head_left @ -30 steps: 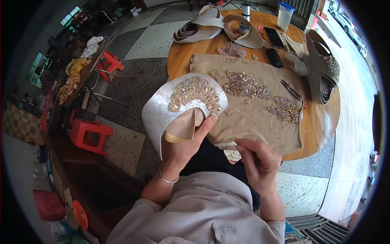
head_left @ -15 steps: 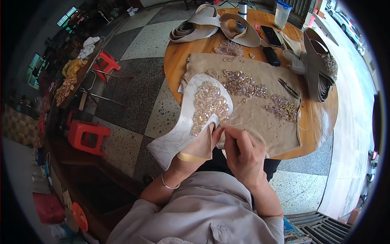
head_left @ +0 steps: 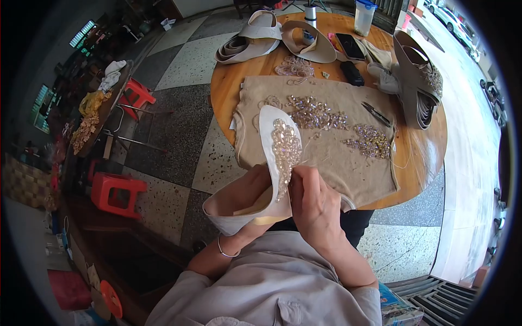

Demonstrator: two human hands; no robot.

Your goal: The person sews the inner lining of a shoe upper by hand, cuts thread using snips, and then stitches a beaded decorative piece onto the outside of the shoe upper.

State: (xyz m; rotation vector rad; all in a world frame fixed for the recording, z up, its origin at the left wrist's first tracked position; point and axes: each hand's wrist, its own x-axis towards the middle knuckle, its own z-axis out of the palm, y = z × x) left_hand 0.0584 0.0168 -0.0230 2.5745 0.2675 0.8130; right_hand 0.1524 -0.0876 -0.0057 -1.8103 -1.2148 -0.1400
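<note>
Right hand (head_left: 316, 204) curled; left forearm (head_left: 211, 257) angled inward

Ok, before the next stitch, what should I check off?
1. Left hand supporting the white piece: ok, largely hidden by it.
2. Right hand at the beadwork: ok, fingertips at its edge.
3. Needle pinched in the right fingers: cannot tell, too small.
4. Beadwork squarely facing the camera: not ok, steeply angled.
5. Loose beads on the cloth: ok, two main piles.
</note>
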